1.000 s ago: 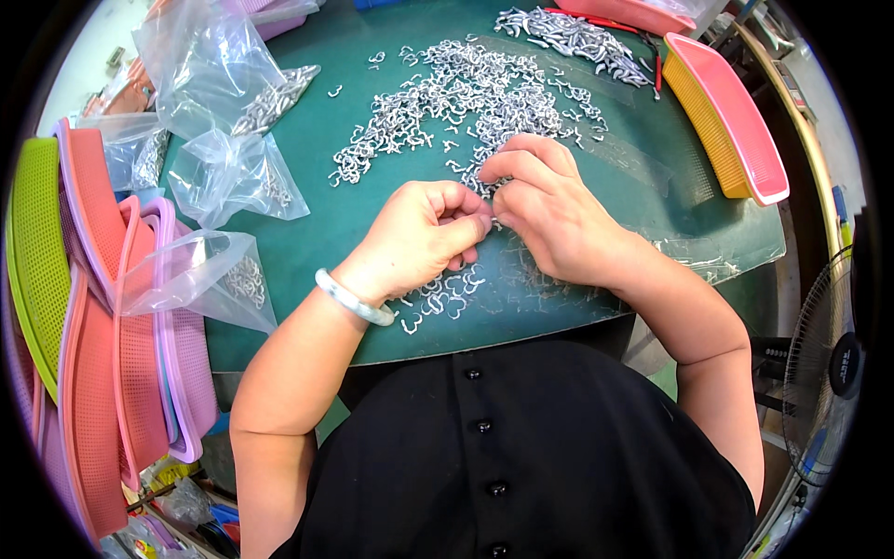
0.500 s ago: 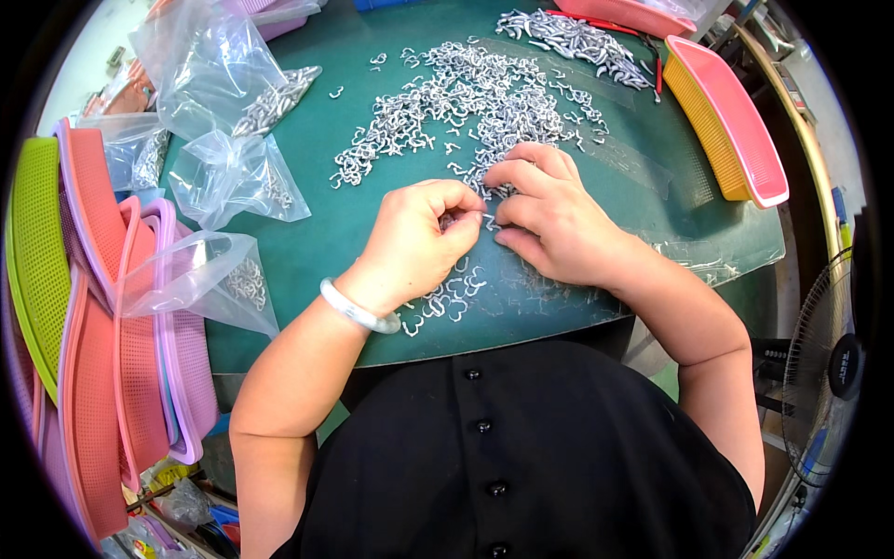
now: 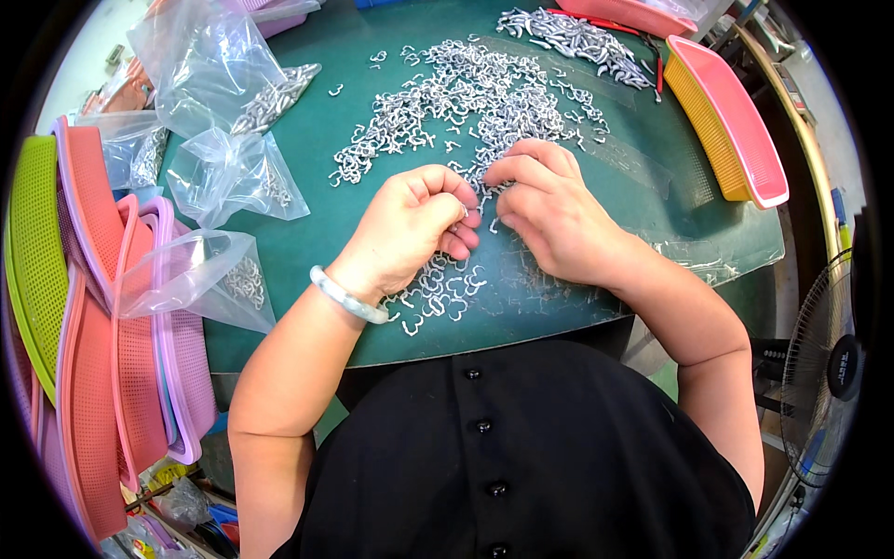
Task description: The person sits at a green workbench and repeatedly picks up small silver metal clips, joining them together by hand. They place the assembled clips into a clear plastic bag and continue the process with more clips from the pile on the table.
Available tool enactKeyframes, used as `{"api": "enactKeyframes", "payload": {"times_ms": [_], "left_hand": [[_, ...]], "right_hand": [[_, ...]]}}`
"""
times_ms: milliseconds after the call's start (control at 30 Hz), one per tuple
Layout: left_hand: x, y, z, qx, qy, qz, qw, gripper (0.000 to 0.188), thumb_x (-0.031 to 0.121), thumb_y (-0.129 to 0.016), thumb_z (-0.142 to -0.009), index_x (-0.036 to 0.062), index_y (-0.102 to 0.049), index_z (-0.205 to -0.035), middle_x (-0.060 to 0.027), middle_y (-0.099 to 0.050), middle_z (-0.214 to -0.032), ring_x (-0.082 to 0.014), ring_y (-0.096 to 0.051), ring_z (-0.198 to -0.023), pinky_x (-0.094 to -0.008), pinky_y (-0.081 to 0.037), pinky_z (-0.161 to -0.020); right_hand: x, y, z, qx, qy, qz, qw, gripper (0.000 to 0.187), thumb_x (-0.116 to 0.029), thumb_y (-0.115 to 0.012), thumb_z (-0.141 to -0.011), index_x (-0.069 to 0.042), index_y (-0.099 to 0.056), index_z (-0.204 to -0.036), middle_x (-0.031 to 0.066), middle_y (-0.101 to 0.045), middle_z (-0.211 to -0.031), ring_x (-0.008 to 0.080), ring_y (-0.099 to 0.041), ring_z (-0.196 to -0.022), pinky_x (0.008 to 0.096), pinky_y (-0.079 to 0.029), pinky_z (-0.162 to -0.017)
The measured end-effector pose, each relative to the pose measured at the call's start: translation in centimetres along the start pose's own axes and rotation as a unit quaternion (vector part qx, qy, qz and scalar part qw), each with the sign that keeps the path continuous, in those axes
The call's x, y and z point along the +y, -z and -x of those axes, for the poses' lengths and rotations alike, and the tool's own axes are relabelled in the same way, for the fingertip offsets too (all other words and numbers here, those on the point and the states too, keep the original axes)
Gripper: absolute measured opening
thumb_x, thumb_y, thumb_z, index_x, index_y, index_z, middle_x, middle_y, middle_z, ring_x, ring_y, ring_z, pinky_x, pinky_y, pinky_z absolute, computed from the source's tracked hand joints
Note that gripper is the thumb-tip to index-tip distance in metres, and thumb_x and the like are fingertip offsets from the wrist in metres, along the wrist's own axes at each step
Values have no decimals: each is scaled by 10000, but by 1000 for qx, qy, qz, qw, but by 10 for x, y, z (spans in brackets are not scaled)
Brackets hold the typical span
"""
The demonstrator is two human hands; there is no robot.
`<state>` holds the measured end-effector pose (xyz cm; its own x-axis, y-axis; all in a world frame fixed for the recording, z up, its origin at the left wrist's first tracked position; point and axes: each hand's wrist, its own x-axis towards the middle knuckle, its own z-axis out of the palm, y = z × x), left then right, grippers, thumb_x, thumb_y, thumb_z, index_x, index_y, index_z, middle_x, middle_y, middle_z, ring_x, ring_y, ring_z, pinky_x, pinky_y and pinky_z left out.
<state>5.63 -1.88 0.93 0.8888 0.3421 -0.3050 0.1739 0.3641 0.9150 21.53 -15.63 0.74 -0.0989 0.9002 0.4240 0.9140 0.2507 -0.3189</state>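
A large heap of small silver hook-shaped pieces (image 3: 456, 98) spreads over the green table (image 3: 307, 158). My left hand (image 3: 407, 224), with a pale bangle at its wrist, is closed; a small silver hook shows between thumb and forefinger. Below that hand lies a smaller scatter of the same hooks (image 3: 438, 291). My right hand (image 3: 551, 216) has its fingers bent down at the heap's near edge, tips close to a few hooks. What its fingers hold, if anything, is hidden. A narrow gap parts the two hands.
Clear plastic bags (image 3: 237, 177) of metal pieces lie at left, beside stacked coloured baskets (image 3: 93, 373). Behind the heap sits a pile of longer silver pieces (image 3: 582, 42) near red-handled pliers (image 3: 658, 74). A pink-and-yellow basket (image 3: 722, 121) stands at right, a fan (image 3: 819, 363) beyond the table.
My left hand has drawn slightly left and turned, so its lower fingers now show. More of the small scatter beneath it is uncovered. The right hand stays nearly in place, its fingers drawn closer together.
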Motion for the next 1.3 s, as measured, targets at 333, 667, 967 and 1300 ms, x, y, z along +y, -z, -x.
{"api": "enactKeyframes", "payload": {"times_ms": [333,667,967,1300], "left_hand": [[1,-8,2,-14,29,0,999,156,112,-546,-918,-23,-605,-970,-89,-626,-841,-142,-628,-680,-247,-528,-599],[1,-3,0,-2,24,-22,999,116,122,-563,-930,14,-602,-953,-72,-642,-822,-123,-628,-656,-218,-509,-564],[0,7,-3,-22,30,61,997,115,63,-505,-897,7,-588,-952,-81,-636,-859,-135,-626,-673,-224,-515,-576],[1,-6,1,-7,34,-85,996,139,121,-589,-902,-1,-603,-968,-54,-627,-811,-93,-603,-636,-197,-475,-537]], "right_hand": [[-4,2,-4,39,23,-6,999,95,-54,-654,-766,-22,-610,-844,94,-569,-1112,314,-475,-1129,446,-366,-958],[6,0,-2,2,21,-4,1000,78,-83,-667,-745,-44,-658,-812,86,-577,-1129,325,-465,-1150,467,-367,-961],[6,-4,-2,-39,43,43,997,137,-82,-622,-715,-12,-654,-828,127,-563,-1172,335,-435,-1192,473,-345,-980],[-1,1,-7,-5,21,8,1000,88,-51,-568,-776,11,-598,-830,140,-544,-1171,340,-430,-1196,484,-330,-994]]}}
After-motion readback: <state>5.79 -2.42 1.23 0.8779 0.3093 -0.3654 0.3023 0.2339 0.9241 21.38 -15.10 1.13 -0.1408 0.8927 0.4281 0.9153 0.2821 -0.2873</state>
